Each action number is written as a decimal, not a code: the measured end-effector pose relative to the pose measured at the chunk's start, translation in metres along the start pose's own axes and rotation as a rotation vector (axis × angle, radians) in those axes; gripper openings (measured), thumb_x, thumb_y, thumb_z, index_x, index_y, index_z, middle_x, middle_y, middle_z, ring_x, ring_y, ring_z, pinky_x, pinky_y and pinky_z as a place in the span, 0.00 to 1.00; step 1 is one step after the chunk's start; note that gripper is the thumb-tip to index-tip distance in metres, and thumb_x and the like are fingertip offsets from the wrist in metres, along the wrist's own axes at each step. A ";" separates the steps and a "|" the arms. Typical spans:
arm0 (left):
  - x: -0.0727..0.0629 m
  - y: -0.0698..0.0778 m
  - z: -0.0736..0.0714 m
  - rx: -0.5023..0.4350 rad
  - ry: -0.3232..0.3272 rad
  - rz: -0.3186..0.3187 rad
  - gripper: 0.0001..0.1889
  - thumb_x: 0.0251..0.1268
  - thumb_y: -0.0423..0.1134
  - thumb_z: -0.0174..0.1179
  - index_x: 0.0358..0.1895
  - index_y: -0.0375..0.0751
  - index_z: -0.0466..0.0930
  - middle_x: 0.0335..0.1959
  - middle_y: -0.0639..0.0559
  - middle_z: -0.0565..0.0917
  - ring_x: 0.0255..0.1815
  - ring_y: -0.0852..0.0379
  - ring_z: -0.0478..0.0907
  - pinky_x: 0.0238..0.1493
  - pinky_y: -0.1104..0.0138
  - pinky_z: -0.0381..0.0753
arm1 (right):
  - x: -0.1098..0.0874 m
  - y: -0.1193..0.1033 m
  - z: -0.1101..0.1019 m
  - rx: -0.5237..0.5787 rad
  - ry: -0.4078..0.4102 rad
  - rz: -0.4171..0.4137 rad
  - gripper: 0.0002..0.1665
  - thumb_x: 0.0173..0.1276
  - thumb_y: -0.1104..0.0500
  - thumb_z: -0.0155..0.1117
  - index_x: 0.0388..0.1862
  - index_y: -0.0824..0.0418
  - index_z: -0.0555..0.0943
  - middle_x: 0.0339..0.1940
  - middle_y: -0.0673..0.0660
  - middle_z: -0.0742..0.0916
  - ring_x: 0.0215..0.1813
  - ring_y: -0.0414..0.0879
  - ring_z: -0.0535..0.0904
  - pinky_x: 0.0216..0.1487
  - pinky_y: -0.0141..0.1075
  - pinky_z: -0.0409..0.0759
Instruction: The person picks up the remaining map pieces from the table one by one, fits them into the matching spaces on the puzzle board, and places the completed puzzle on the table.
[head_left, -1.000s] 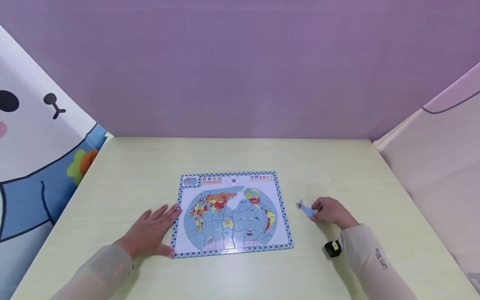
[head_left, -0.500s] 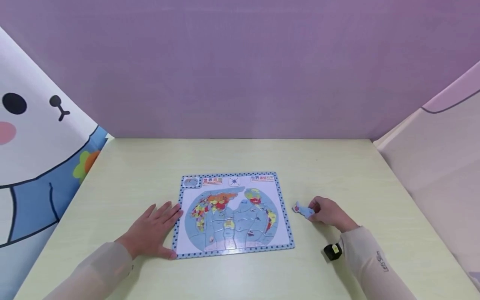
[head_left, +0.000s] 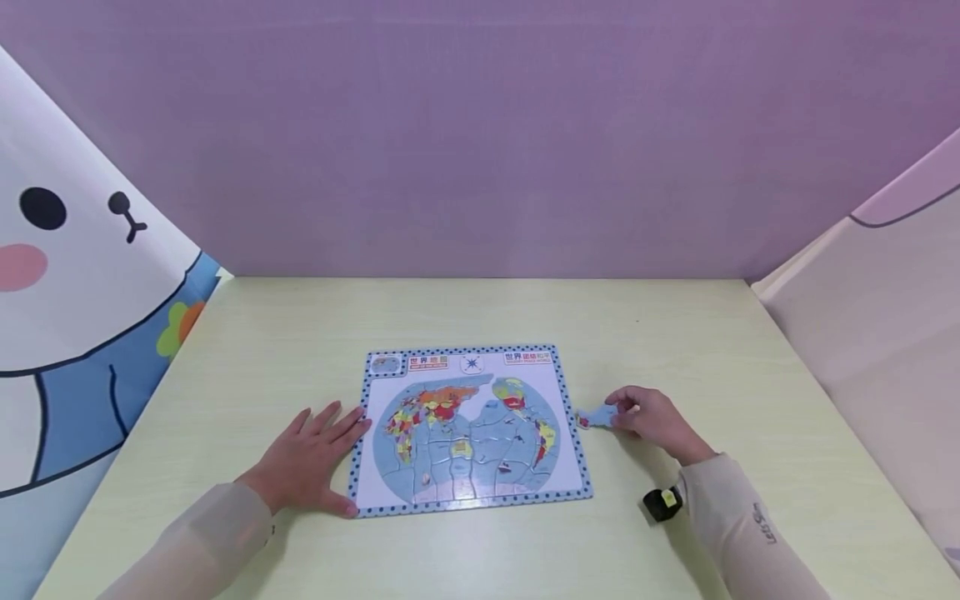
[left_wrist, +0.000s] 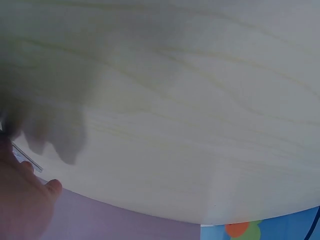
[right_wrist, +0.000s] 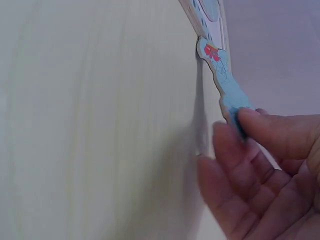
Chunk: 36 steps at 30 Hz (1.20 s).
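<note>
A world map jigsaw puzzle board (head_left: 567,367) with a blue dotted border lies on the table. One white gap (head_left: 473,406) shows near the top of its map, between the orange land and the green-yellow land. My left hand (head_left: 307,462) rests at the board's left edge, fingers spread, fingertips and thumb on the border. Between thumb and fingers, my right hand (head_left: 656,419) pinches a light blue puzzle piece (head_left: 600,416) with a red and yellow patch at its far end. In the right wrist view that end of the puzzle piece (right_wrist: 224,80) overlaps the board's edge.
The pale wooden table (head_left: 300,333) reaches back to a purple cloth wall (head_left: 480,150). A cartoon-printed cloth (head_left: 82,333) stands on the left, a pale cloth (head_left: 885,333) on the right. A small black box-shaped device (head_left: 663,504) sits at the right wrist.
My right hand has moved left, carrying the puzzle piece to the board's right edge, and the piece has turned in its grip. The left hand stays at the board's left edge.
</note>
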<state>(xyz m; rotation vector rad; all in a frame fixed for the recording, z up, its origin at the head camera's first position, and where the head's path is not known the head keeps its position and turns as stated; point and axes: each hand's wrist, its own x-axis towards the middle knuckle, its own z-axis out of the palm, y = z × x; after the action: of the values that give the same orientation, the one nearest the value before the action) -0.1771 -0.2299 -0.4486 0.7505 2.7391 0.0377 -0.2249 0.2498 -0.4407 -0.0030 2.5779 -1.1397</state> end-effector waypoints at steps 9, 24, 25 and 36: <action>0.001 -0.003 0.004 -0.014 0.007 0.009 0.62 0.36 0.80 0.57 0.72 0.37 0.60 0.73 0.42 0.61 0.71 0.33 0.54 0.65 0.35 0.51 | 0.000 -0.004 -0.002 0.046 0.072 -0.052 0.16 0.62 0.69 0.65 0.48 0.76 0.79 0.37 0.60 0.85 0.38 0.47 0.79 0.34 0.31 0.78; 0.002 -0.002 0.002 -0.023 -0.030 -0.013 0.62 0.36 0.80 0.58 0.72 0.38 0.60 0.73 0.42 0.60 0.71 0.33 0.55 0.63 0.34 0.54 | 0.012 -0.023 0.009 0.149 0.097 -0.077 0.16 0.68 0.69 0.59 0.53 0.75 0.77 0.37 0.60 0.83 0.38 0.44 0.79 0.39 0.30 0.80; 0.002 -0.002 0.003 -0.025 -0.031 -0.013 0.62 0.36 0.80 0.58 0.72 0.38 0.60 0.73 0.42 0.60 0.71 0.33 0.55 0.63 0.34 0.55 | 0.013 -0.024 0.010 0.150 0.095 -0.083 0.16 0.68 0.69 0.59 0.53 0.75 0.77 0.37 0.60 0.83 0.38 0.44 0.79 0.39 0.29 0.80; 0.004 -0.003 0.005 -0.053 -0.051 -0.036 0.63 0.34 0.80 0.59 0.73 0.39 0.59 0.74 0.43 0.58 0.72 0.34 0.53 0.62 0.34 0.57 | 0.020 -0.029 0.021 0.196 0.084 -0.105 0.17 0.68 0.69 0.58 0.54 0.76 0.76 0.38 0.60 0.83 0.40 0.48 0.81 0.41 0.30 0.81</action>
<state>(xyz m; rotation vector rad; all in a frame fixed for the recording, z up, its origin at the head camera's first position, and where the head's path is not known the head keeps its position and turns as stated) -0.1800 -0.2310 -0.4551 0.6779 2.6920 0.0815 -0.2414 0.2123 -0.4383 -0.0470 2.5523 -1.4570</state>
